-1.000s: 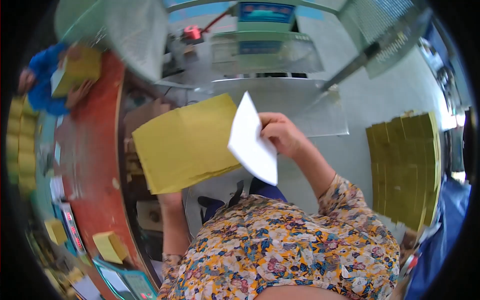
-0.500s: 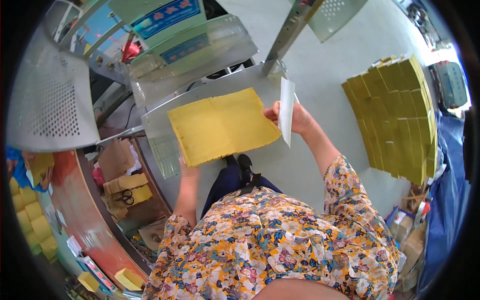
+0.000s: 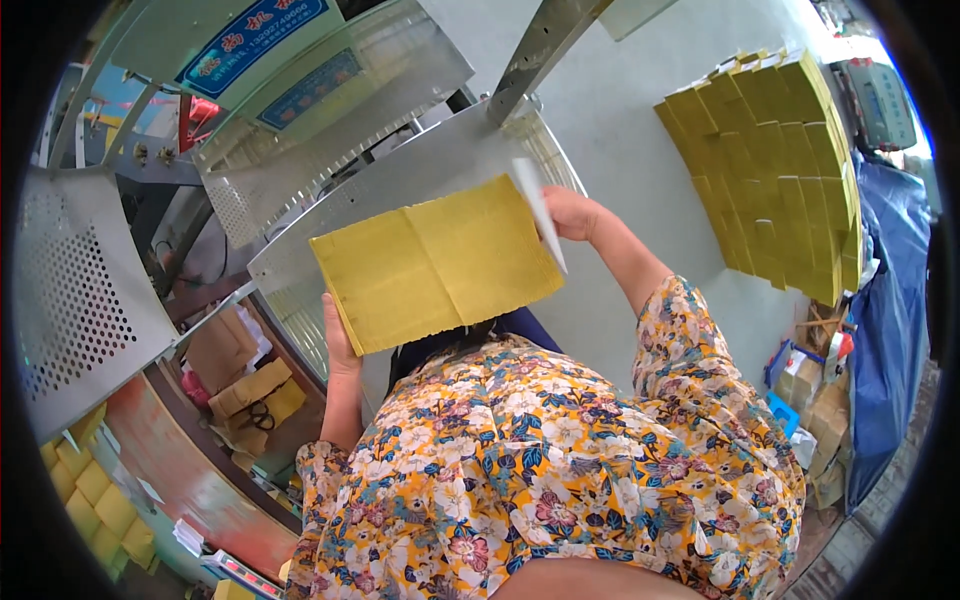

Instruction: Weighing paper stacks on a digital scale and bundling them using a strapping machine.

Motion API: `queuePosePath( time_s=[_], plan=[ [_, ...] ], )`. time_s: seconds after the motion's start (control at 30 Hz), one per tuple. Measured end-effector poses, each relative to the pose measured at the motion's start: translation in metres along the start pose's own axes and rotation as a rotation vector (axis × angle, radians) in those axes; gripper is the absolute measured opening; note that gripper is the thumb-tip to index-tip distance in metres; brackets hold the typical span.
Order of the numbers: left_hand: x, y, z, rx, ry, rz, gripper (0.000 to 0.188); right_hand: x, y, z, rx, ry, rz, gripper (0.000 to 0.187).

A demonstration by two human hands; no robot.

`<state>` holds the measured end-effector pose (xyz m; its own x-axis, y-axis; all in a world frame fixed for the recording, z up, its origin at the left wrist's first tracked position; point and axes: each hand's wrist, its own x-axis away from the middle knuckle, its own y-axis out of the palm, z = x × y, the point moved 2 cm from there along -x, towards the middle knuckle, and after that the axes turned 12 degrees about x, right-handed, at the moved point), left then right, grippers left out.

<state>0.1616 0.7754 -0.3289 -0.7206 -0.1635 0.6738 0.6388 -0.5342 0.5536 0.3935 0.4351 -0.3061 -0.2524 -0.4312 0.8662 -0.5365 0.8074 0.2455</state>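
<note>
Gray floor [image 3: 640, 150] is showing to the right of the yellow paper [image 3: 450, 260], and a metal table [image 3: 385, 190] is extending beyond its far edge. The yellow paper, creased near its middle, is lying flat in front of the floral shirt [image 3: 540, 440]. The left hand [image 3: 341, 335] is gripping the yellow paper at its near left corner; the paper is hiding part of the fingers. At the right edge of the yellow paper, the right hand [image 3: 572, 213] is pinching a blurred white sheet [image 3: 537, 212]; whether sheet and paper are touching cannot be told. Yellow bundles [image 3: 765, 185] are standing stacked well to the right of the yellow paper; scissors [image 3: 261, 415] are resting to its near left.
</note>
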Motion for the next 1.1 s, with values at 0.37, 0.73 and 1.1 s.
queuePosePath(
  time_s=[0.37,0.73,1.1],
  plan=[
    [0.028,-0.015,0.018,-0.135,0.110,0.112,0.063,-0.012,0.055,0.030,0.635,-0.280,0.616,0.022],
    [0.034,-0.012,0.021,-0.095,0.189,0.161,0.059,0.003,0.073,0.036,0.276,-0.605,0.446,0.032],
    [0.020,-0.008,0.023,-0.100,0.231,0.110,0.059,0.032,0.086,0.023,0.004,-0.577,0.354,0.030]
  ],
)
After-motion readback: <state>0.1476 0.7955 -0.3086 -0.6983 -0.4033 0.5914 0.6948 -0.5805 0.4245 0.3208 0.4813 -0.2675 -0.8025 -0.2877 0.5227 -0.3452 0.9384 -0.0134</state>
